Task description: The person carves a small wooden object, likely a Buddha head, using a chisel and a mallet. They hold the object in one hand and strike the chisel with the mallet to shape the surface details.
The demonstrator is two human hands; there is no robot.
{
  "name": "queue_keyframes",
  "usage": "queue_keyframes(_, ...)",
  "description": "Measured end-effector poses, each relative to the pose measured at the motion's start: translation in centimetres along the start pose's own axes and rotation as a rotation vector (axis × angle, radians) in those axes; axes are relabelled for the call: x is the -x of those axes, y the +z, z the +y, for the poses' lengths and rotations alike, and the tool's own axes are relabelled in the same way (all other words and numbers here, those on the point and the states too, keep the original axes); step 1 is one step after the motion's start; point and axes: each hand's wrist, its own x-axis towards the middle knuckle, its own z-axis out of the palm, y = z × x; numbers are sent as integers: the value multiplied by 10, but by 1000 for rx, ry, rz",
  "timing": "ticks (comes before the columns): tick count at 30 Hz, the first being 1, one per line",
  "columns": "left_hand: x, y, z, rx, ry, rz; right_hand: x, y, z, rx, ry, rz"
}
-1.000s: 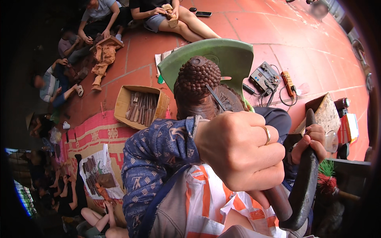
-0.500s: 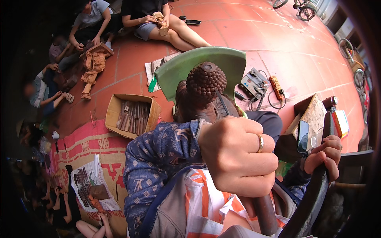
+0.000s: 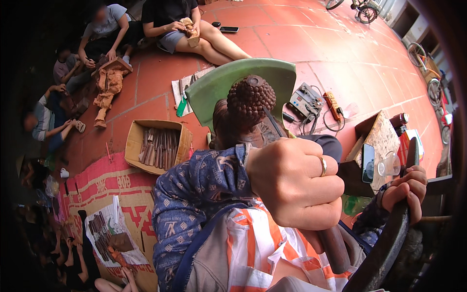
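- Left hand [image 3: 299,187]: fist closed around a wooden-handled chisel [image 3: 311,209], its blade tip set against the carved wooden head [image 3: 248,114] just in front.
- Right hand [image 3: 406,190]: clenched on a dark mallet [image 3: 389,233], raised at the right.
- Carved head judged heavy, rigid, hard-surfaced (fine curls could chip); best gripped low on its solid base.
- Chisel judged stiff and sharp-edged; grip mid-handle.

- L sleeve [image 3: 204,194]: blue fabric w/ small tan pattern, reaches the wrist.
- Left hand [image 3: 296,187]: gold ring [image 3: 323,166] on one finger.
- Front: orange-white striped cloth [image 3: 258,248], grey strap edge.
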Motion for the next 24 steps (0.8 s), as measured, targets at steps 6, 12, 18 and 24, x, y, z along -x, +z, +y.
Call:
queue_keyframes(6,1,-2,0,-5,1,-21,3,-6,4,73,-17,-64)
queue_keyframes(12,0,-4,0,-9,-1,-40,3,3,3,-55,-48,12)
queue_keyframes(18,-1,-1,-1,-18,6,-23,-3,3,-9,241,11,-50)
queue_keyframes(24,1,10,1,-182,74,-243,14,16,5,70,94,100)
